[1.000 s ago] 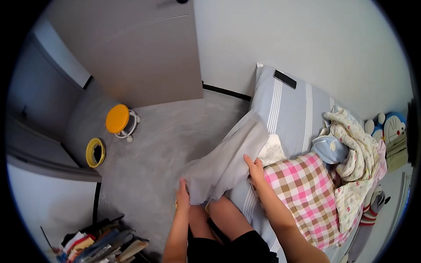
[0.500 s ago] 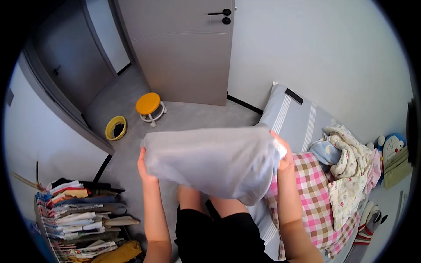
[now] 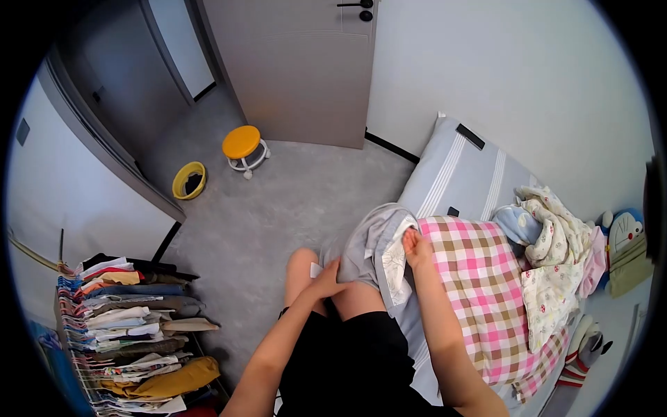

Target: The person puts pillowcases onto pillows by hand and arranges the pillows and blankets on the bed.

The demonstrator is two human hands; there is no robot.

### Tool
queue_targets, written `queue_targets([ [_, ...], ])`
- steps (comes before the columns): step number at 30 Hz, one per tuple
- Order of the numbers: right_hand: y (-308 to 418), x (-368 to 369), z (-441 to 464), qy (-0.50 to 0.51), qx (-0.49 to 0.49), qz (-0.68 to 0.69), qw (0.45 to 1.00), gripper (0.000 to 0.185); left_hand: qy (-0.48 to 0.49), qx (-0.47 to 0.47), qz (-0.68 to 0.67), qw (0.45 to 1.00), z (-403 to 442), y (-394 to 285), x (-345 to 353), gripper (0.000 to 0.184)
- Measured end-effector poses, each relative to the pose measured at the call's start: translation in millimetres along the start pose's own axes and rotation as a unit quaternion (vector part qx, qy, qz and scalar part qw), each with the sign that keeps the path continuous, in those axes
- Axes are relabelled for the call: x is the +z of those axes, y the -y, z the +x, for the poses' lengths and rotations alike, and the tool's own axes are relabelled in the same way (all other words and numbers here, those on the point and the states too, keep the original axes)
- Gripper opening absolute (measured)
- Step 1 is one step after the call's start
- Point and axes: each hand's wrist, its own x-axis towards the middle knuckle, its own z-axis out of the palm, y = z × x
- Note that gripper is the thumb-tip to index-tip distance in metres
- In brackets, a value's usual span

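Note:
A grey cloth garment (image 3: 361,243), its pale lining (image 3: 396,274) showing along the right side, lies bunched over my thigh and the bed edge. I cannot make out what kind of garment it is. My left hand (image 3: 325,279) grips its left edge low down, thumb and fingers apart around the cloth. A small white tag (image 3: 315,270) shows beside that hand. At the opposite side, the bent fingers of my right hand (image 3: 417,247) hold the edge by the lining. Part of the cloth is hidden in its folds.
A pink-and-brown checked quilt (image 3: 479,299) lies on the bed (image 3: 434,187), with a dark remote-like object (image 3: 470,136) and crumpled clothes (image 3: 556,236). Hung clothes (image 3: 132,313) stand at left. A yellow stool (image 3: 241,142) and yellow basin (image 3: 178,182) are near the door (image 3: 299,76).
The grey garment was stretched wide between both hands; now it is lowered and gathered near my thigh and the bed. My left hand has moved right and down, and my right hand slightly left.

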Motion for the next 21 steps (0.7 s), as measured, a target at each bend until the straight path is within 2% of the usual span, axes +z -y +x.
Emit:
queue_targets([
  [1, 0.3, 10.0, -28.7, 0.042, -0.027, -0.082, 0.995, 0.033, -0.077, -0.026, -0.002, 0.997, 2.3, -11.8, -1.3, 0.063],
  [3, -6.4, 23.2, -60.4, 0.064, -0.075, -0.271, 0.957, 0.045, -0.061, -0.047, 0.014, 0.997, 14.7, -14.7, -7.5, 0.052],
  [4, -15.0, 25.6, -68.2, 0.074, -0.096, -0.363, 0.924, 0.053, -0.052, -0.058, 0.022, 0.997, 18.0, -13.4, -7.3, 0.046],
  [6, -50.6, 19.0, -61.6, 0.132, -0.231, -0.501, 0.824, 0.072, -0.122, -0.017, -0.007, 0.992, 21.0, -10.2, -4.8, 0.031],
  [7, -56.9, 21.2, -67.0, 0.170, -0.304, -0.526, 0.776, 0.080, -0.159, 0.003, -0.020, 0.987, 21.7, -11.2, -5.2, 0.025],
  [10, -51.2, 43.0, -79.9, 0.155, -0.151, -0.602, 0.769, 0.102, -0.207, 0.050, -0.163, 0.963, 21.8, -16.5, -11.1, 0.019],
  [11, -52.5, 46.0, -72.1, 0.130, -0.138, -0.625, 0.757, 0.102, -0.201, 0.042, -0.215, 0.955, 24.4, -10.0, -9.5, 0.017],
  [14, -53.4, 59.8, -73.6, 0.114, -0.298, -0.720, 0.616, 0.101, -0.182, 0.029, -0.351, 0.918, 34.4, 8.1, -7.6, 0.015],
  [16, -44.1, 79.8, -77.2, 0.171, -0.437, -0.660, 0.587, 0.101, -0.165, 0.034, -0.415, 0.894, 31.3, -3.4, -27.9, 0.014],
  [17, -42.5, 86.9, -79.1, 0.198, -0.502, -0.622, 0.567, 0.101, -0.173, 0.066, -0.406, 0.895, 28.2, -12.9, -38.4, 0.014],
  [19, -66.1, 81.7, -60.6, 0.257, -0.410, -0.537, 0.691, 0.104, -0.187, 0.130, -0.387, 0.893, 19.7, -48.8, -64.0, 0.014],
  [20, -75.8, 82.1, -52.9, 0.285, -0.359, -0.490, 0.742, 0.105, -0.136, 0.125, -0.386, 0.904, 16.9, -59.8, -70.4, 0.012],
  [21, -65.6, 96.4, -78.1, 0.235, -0.273, -0.506, 0.784, 0.085, -0.086, 0.119, -0.385, 0.911, 14.4, -69.3, -75.3, 0.010],
])
